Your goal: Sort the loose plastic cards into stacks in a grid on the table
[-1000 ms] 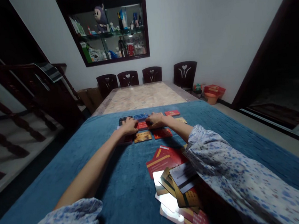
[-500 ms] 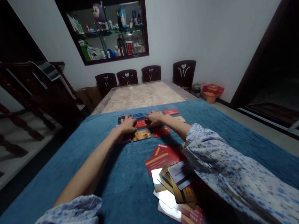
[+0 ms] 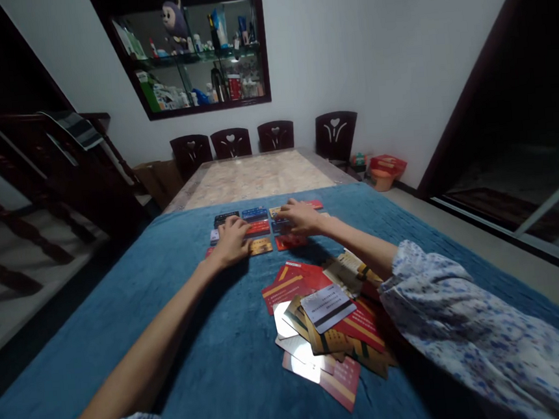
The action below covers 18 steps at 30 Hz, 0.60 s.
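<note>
Rows of plastic cards lie on a blue cloth (image 3: 213, 346) over the table. My left hand (image 3: 231, 240) rests palm down on the left end of the rows, fingers spread beside a red card (image 3: 258, 227) and a gold card (image 3: 260, 246). My right hand (image 3: 300, 216) lies flat over cards at the right end, fingers stretched toward a dark blue card (image 3: 254, 213). A black card (image 3: 225, 218) sits at the far left of the back row. Nearer me is a loose heap of cards (image 3: 326, 329), topped by a white card with a black stripe (image 3: 328, 307).
Beyond the cloth the bare marble tabletop (image 3: 257, 177) runs to several dark chairs (image 3: 275, 135) at the wall. A glass cabinet (image 3: 187, 51) hangs above. A stair railing (image 3: 37, 185) stands left, a red basin (image 3: 387, 167) on the floor right.
My right hand slid right off the red card toward the row's right end, and its arm lifted off the heap, uncovering more cards. My left hand drew back slightly. The view shifted left.
</note>
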Tool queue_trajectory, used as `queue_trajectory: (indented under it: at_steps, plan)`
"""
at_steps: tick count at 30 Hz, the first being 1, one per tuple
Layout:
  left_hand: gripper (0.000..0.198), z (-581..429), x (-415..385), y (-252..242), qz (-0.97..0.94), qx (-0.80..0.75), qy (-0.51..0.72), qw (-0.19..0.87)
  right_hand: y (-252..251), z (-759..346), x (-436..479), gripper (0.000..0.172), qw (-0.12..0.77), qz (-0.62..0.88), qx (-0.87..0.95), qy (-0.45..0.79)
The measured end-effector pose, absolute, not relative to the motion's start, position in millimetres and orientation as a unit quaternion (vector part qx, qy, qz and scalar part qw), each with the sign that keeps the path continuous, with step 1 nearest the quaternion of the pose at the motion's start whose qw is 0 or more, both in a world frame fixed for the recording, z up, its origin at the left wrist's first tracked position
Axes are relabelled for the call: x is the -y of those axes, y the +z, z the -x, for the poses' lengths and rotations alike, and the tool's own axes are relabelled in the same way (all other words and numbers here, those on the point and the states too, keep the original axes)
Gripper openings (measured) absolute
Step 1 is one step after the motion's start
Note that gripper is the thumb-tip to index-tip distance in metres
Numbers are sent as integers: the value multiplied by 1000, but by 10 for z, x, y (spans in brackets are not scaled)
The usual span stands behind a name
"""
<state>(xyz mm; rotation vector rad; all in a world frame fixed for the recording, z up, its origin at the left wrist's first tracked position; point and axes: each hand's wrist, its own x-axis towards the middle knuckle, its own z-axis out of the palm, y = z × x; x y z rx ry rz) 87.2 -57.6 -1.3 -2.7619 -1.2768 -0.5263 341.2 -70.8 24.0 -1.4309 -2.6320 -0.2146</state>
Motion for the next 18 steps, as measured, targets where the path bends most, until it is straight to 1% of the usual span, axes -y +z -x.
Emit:
queue_trajectory:
  at_steps: [6, 9, 13, 18]
  plan:
    - [30, -960, 982, -113, 885, 402, -232, 31, 81, -3700, 1030, 29, 136, 430, 889, -80]
    - [30, -1023, 1200, -135, 894, 383, -231, 24, -13, -3839, 1213, 24, 175, 404, 894, -85]
    - [32, -1105, 1451, -194, 902, 354, -245, 22, -113, -3978, 1483, 19, 203, 387, 895, -93]
    - [23, -1228, 1712, -263, 916, 309, -255, 21, -189, -4040, 1883, 16, 238, 382, 889, -84]
